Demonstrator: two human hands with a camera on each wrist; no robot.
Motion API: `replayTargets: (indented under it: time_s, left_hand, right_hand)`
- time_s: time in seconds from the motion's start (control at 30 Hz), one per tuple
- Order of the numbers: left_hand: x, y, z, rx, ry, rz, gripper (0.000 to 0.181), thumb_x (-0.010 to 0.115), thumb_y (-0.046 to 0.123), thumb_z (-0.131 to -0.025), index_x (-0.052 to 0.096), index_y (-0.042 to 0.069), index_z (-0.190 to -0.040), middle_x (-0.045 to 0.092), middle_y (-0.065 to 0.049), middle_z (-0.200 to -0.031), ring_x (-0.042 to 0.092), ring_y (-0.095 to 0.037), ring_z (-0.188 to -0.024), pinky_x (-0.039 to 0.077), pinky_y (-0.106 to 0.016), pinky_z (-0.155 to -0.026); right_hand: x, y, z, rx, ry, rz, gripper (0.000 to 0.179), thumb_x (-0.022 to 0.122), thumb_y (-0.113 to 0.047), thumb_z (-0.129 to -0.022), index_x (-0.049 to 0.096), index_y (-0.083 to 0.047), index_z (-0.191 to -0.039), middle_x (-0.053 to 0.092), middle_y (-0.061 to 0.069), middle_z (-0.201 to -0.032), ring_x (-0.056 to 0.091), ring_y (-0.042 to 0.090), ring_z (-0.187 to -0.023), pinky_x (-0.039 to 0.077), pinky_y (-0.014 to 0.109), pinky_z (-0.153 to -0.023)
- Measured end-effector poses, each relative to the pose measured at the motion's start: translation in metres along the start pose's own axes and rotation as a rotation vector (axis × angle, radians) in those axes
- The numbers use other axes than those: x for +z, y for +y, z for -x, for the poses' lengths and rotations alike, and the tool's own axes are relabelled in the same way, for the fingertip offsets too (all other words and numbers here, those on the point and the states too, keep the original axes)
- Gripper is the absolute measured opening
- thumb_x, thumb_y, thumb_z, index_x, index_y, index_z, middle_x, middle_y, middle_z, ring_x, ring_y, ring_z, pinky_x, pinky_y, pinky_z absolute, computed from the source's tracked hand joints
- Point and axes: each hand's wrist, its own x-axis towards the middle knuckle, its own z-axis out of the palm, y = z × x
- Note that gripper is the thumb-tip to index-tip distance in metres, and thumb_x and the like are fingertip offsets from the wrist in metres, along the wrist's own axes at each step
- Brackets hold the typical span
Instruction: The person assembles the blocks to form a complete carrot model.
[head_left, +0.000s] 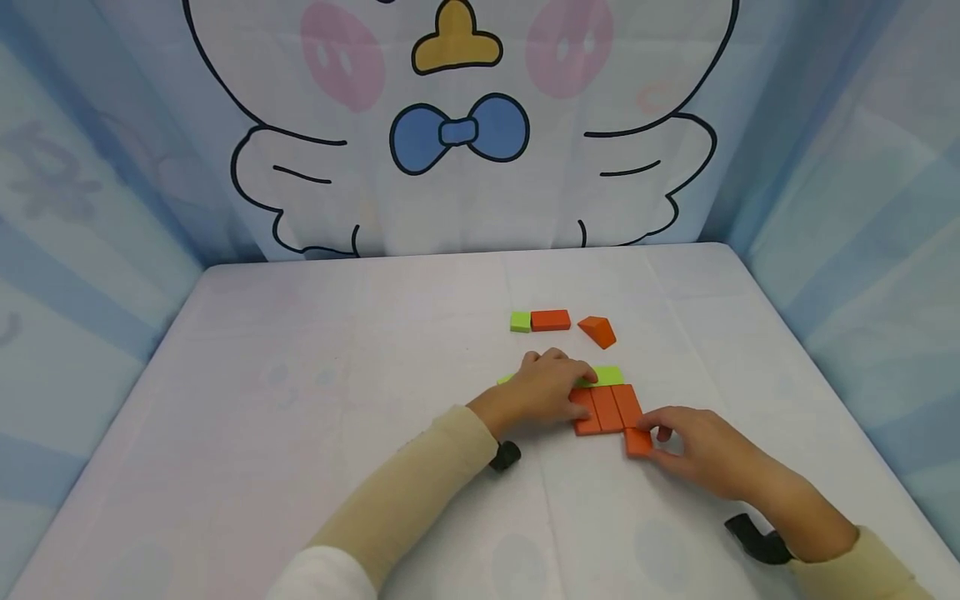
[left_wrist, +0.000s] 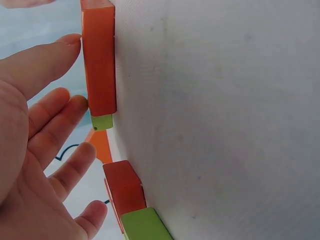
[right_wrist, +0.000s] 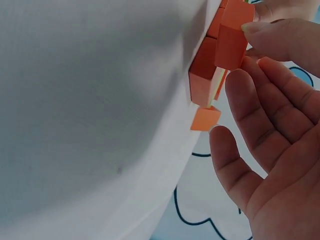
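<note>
Three long orange blocks point(head_left: 606, 409) lie side by side on the table, against a green block point(head_left: 609, 376) along their far edge. My left hand point(head_left: 540, 387) lies over their left end, thumb touching the leftmost orange block and a finger at the green one. In the left wrist view, its fingers look fairly straight beside an orange block point(left_wrist: 98, 60). My right hand point(head_left: 708, 450) pinches a smaller orange block point(right_wrist: 233, 35) between thumb and fingers, at the near right corner of the group. Another green piece point(head_left: 505, 379) shows partly behind the left hand.
Farther back lie a small green block point(head_left: 521, 322), an orange rectangular block point(head_left: 551, 320) beside it, and an orange wedge-shaped block point(head_left: 597, 332). Black wrist straps point(head_left: 757, 540) show near both wrists. A patterned curtain point(head_left: 457, 200) stands behind the white table point(head_left: 300, 400).
</note>
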Motion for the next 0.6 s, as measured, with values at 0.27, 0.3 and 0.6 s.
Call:
replayTargets:
  time_s: [0.27, 0.3, 0.6]
  left_hand:
    - [-0.0007, -0.0023, -0.0007, 0.011, -0.014, 0.009, 0.049, 0.072, 0.039, -0.093, 0.059, 0.024, -0.138, 0.059, 0.013, -0.130, 0.041, -0.017, -0.131, 0.031, -0.044, -0.103]
    - [-0.0007, -0.0029, -0.0011, 0.013, -0.018, 0.013, 0.050, 0.072, 0.039, -0.093, 0.059, 0.024, -0.138, 0.059, 0.013, -0.131, 0.040, -0.017, -0.131, 0.031, -0.043, -0.103]
    - [-0.0034, -0.0050, -0.0001, 0.003, -0.063, 0.061, 0.057, 0.079, 0.037, -0.087, 0.057, 0.025, -0.139, 0.058, 0.013, -0.130, 0.039, -0.015, -0.131, 0.027, -0.042, -0.106]
  right_hand:
    - [0.0066, -0.0009, -0.0003, -0.014, 0.038, 0.063, 0.032, 0.080, -0.011, -0.083, 0.071, -0.006, -0.113, 0.064, -0.009, -0.093, 0.055, 0.009, -0.079, 0.052, 0.033, -0.071]
    - [0.0073, -0.0009, -0.0001, -0.017, 0.046, 0.068, 0.032, 0.081, -0.010, -0.083, 0.071, -0.006, -0.113, 0.065, -0.008, -0.094, 0.056, 0.009, -0.080, 0.052, 0.033, -0.072]
    - [0.0101, 0.0017, -0.0003, -0.020, 0.090, 0.101, 0.037, 0.083, -0.012, -0.081, 0.069, -0.006, -0.115, 0.067, -0.001, -0.103, 0.060, 0.014, -0.085, 0.054, 0.036, -0.074]
